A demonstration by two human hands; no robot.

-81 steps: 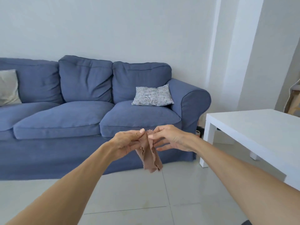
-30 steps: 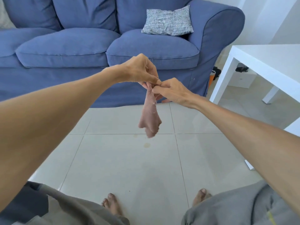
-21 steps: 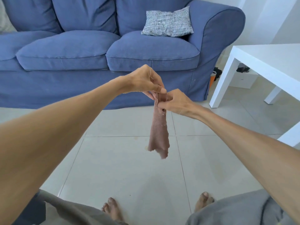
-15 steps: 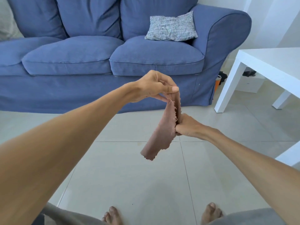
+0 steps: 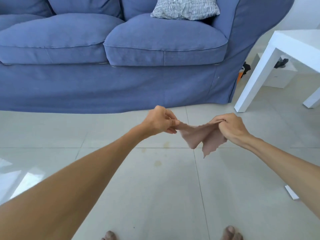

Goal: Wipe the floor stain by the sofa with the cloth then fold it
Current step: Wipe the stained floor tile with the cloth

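A small pinkish-brown cloth [image 5: 201, 136] with ragged edges hangs stretched in the air between my hands. My left hand [image 5: 158, 121] pinches its left corner. My right hand [image 5: 228, 127] grips its right end in a closed fist. Two points of the cloth dangle down above the tiled floor. Faint yellowish-brown stains [image 5: 158, 163] mark the pale floor tiles below and left of the cloth, with another spot [image 5: 166, 144] close to the grout line. The blue sofa [image 5: 121, 58] stands just beyond my hands.
A white low table [image 5: 277, 54] stands at the right, its leg close to the sofa's arm. A striped cushion [image 5: 185, 7] lies on the sofa seat. A small white object [image 5: 291, 194] lies on the floor at the right. My bare toes show at the bottom edge.
My hands have moved apart and lower, spreading the cloth out between them; before it hung bunched from both hands held together. The view has tilted down toward the floor.
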